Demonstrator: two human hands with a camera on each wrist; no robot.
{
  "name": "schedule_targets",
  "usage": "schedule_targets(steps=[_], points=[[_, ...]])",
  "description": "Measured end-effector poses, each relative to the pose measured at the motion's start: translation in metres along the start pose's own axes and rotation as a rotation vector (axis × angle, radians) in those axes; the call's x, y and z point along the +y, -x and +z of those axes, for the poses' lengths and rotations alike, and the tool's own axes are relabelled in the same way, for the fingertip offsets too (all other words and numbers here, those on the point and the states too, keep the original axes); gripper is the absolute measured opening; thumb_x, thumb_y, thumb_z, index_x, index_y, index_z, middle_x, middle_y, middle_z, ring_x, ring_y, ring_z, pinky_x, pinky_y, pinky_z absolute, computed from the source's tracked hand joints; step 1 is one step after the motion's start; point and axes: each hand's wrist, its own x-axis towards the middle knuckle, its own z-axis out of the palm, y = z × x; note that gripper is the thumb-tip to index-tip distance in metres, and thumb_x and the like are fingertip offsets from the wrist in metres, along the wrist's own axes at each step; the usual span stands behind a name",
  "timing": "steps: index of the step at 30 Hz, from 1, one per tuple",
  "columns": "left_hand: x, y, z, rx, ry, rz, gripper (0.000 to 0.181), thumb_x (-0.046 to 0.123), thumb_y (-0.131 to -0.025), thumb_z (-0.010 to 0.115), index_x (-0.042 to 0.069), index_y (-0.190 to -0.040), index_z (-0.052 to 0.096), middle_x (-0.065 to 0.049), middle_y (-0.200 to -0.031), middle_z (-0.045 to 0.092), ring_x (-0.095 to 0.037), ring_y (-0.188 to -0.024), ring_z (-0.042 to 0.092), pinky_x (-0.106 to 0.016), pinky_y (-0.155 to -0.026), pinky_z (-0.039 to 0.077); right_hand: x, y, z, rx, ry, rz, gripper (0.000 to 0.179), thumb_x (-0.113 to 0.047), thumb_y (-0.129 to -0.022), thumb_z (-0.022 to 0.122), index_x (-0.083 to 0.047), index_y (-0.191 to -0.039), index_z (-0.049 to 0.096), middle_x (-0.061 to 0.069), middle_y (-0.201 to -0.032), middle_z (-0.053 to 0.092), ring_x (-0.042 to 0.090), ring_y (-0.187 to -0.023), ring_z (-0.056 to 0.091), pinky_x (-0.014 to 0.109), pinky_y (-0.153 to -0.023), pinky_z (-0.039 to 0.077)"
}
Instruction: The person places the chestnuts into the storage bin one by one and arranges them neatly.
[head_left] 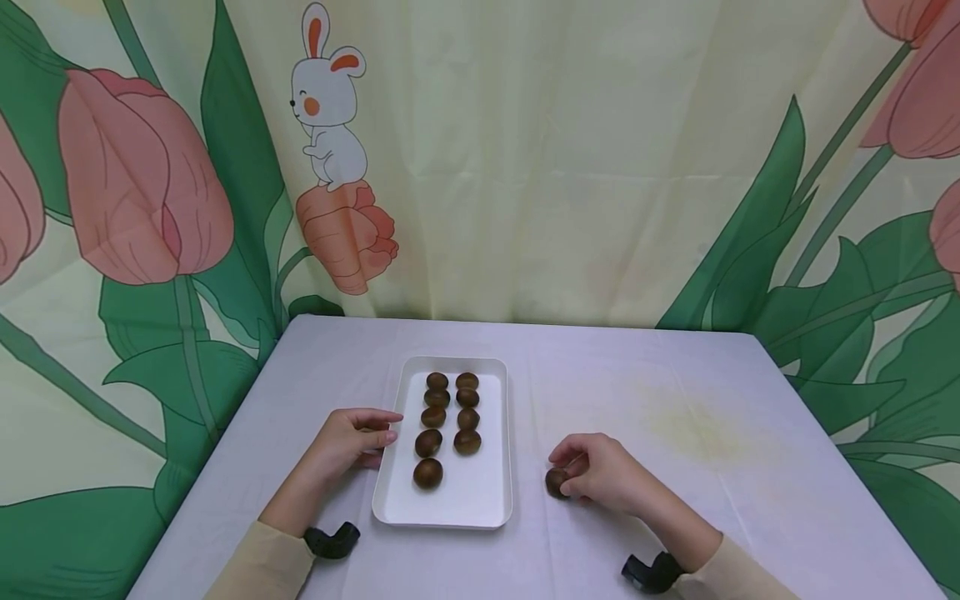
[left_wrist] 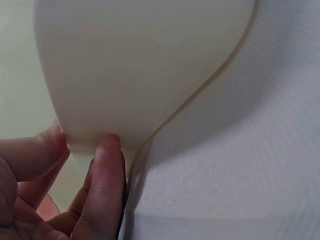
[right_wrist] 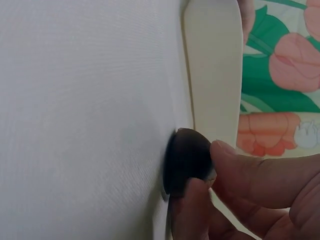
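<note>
A white rectangular tray [head_left: 480, 500] lies on the table with several brown chestnuts [head_left: 428, 474] in two columns, the left one reaching nearer the front. At its left side, my left hand [head_left: 352, 442] holds the rim between thumb and fingers; in the left wrist view one fingertip [left_wrist: 107, 150] presses against the outer wall. To the right of the tray, my right hand [head_left: 600, 473] pinches a single chestnut [right_wrist: 187, 159] between thumb and fingers, at or just above the cloth. The palm side of the right hand is hidden in the head view.
A white cloth [head_left: 675, 392] with a faint yellowish stain covers the table. Behind it hangs a curtain [head_left: 540, 167] printed with tulips, leaves and a rabbit on a carrot. Black wrist devices [head_left: 332, 541] sit beside both cuffs.
</note>
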Motion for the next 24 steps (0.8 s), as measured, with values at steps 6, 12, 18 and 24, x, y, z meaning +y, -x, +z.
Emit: schedule_targets(steps=[6,12,18,24], points=[[0.000,0.000,0.000,0.002,-0.001,-0.007,0.035,0.011,-0.094,0.083,0.006,-0.128,0.079,-0.021,-0.130,0.074,-0.019,-0.088,0.078,-0.038,-0.072,0.069,-0.002,-0.001,0.005,0.019,0.100,-0.027,0.032,0.004,-0.080,0.087,-0.013,-0.104,0.076,-0.001,-0.089,0.072,0.017,-0.085,0.065,0.027,-0.072,0.056],[0.001,0.000,0.001,0.001,-0.005,-0.008,0.033,0.011,-0.094,0.084,0.008,-0.127,0.080,-0.019,-0.129,0.075,-0.019,-0.088,0.077,-0.035,-0.071,0.068,-0.006,0.000,0.008,0.018,0.107,-0.034,0.031,0.005,-0.079,0.086,-0.014,-0.102,0.077,-0.001,-0.090,0.072,0.017,-0.087,0.066,0.029,-0.073,0.056],[0.001,-0.001,0.000,0.005,-0.001,-0.011,0.033,0.011,-0.094,0.083,0.008,-0.127,0.079,-0.019,-0.130,0.074,-0.019,-0.088,0.077,-0.034,-0.071,0.068,-0.005,-0.002,0.009,0.025,0.127,-0.065,0.030,0.002,-0.079,0.089,-0.016,-0.101,0.077,-0.003,-0.091,0.072,0.016,-0.087,0.066,0.026,-0.073,0.055],[0.000,-0.001,0.001,0.007,0.005,-0.015,0.032,0.010,-0.094,0.083,0.008,-0.126,0.080,-0.018,-0.129,0.075,-0.018,-0.087,0.077,-0.035,-0.071,0.068,-0.006,-0.001,0.013,0.035,0.119,-0.072,0.031,0.003,-0.080,0.089,-0.016,-0.101,0.078,-0.003,-0.095,0.071,0.016,-0.088,0.065,0.024,-0.075,0.055]])
